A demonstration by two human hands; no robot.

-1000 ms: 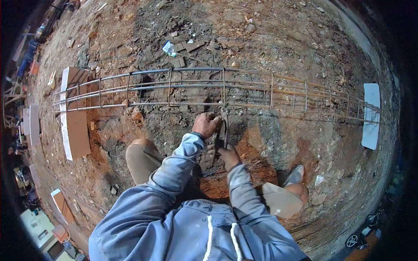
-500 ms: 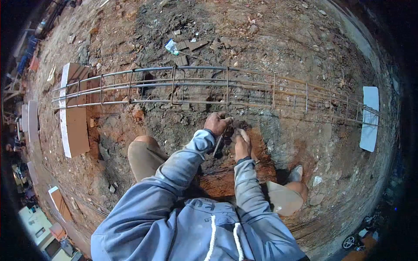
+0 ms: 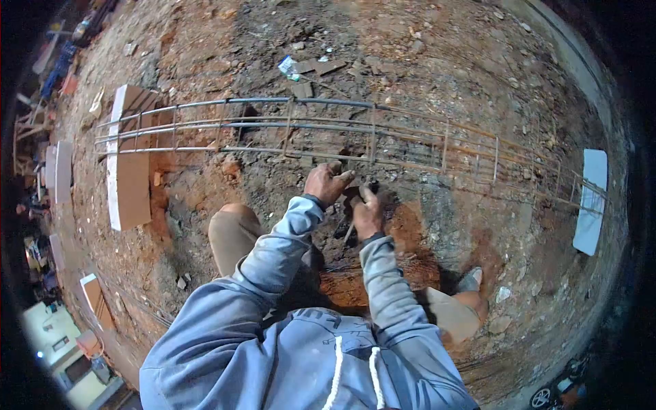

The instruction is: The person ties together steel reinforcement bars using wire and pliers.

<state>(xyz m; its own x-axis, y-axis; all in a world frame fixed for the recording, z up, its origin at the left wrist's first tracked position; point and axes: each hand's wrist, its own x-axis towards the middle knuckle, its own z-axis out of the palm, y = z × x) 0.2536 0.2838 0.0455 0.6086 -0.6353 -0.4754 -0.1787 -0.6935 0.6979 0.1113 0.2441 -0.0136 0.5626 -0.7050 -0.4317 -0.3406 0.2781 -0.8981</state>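
Observation:
My left hand [image 3: 328,184] is closed in a pinch just below the near bar of a long steel rebar cage [image 3: 328,125]; what its fingers hold is too small to make out. Close beside it, to the right and slightly lower, my right hand [image 3: 367,213] is closed around a dark hand tool. A thin handle [image 3: 350,233] of this tool sticks out below the palm, toward me. Its head is hidden by the fingers and the dark soil. Square stirrups link the cage's long bars.
The cage's left end rests on a pale block [image 3: 130,184], its right end on a white block [image 3: 590,202]. Beyond the cage lie broken tile pieces [image 3: 321,67] and a crumpled plastic wrapper [image 3: 288,67]. My knees flank a reddish dug patch of soil.
Both hands have shifted slightly left relative to the cage, and the left is nearer its bar. The tool's handle now shows under my right hand. The whole view has swung a little.

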